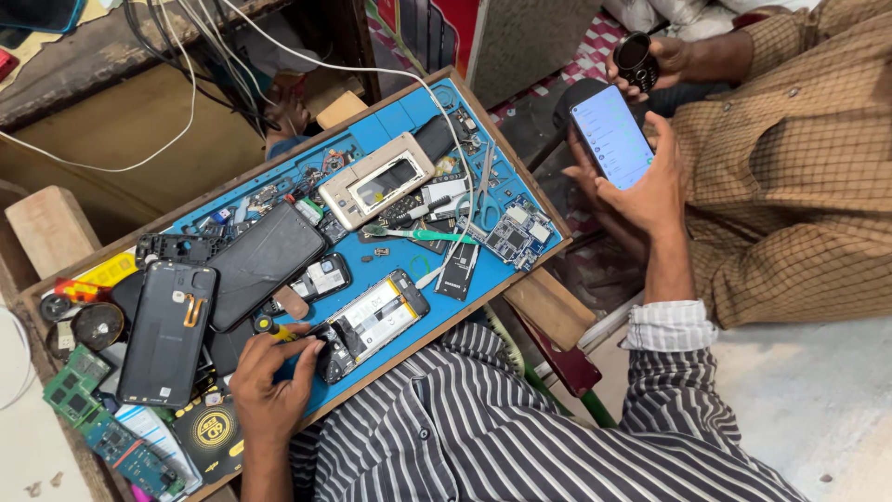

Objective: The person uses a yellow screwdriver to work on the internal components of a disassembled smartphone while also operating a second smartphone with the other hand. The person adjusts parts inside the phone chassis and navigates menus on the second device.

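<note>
On the blue work mat (386,125) that covered the wooden tabletop (548,302), an opened phone (372,321) lay face-down with its back cover off, its battery and circuit board showing. The left hand (272,383) rested at the phone's eight o'clock end, fingers (307,351) curled narrow and touching that lower edge; whether they truly pinched it could not be told. A small yellow-handled screwdriver (275,327) lay just beside those fingertips, at about eleven o'clock from the hand.

Off the mat, at two o'clock from the opened phone and well apart from it, the right hand (641,186) was wrapped around a lit smartphone (611,136), its screen facing up, thumb along the right edge. Another person's hand (660,58), in a checked brown sleeve, gripped a small dark cylindrical object (636,60) at one o'clock from the lit screen.

At ten o'clock from the left hand lay a black back cover (167,330), and beside it a dark phone (263,262) rested screen-up. A pale, cream-coloured phone frame (374,181) sat near the mat's centre, with green-handled tweezers (418,234) just below it.
</note>
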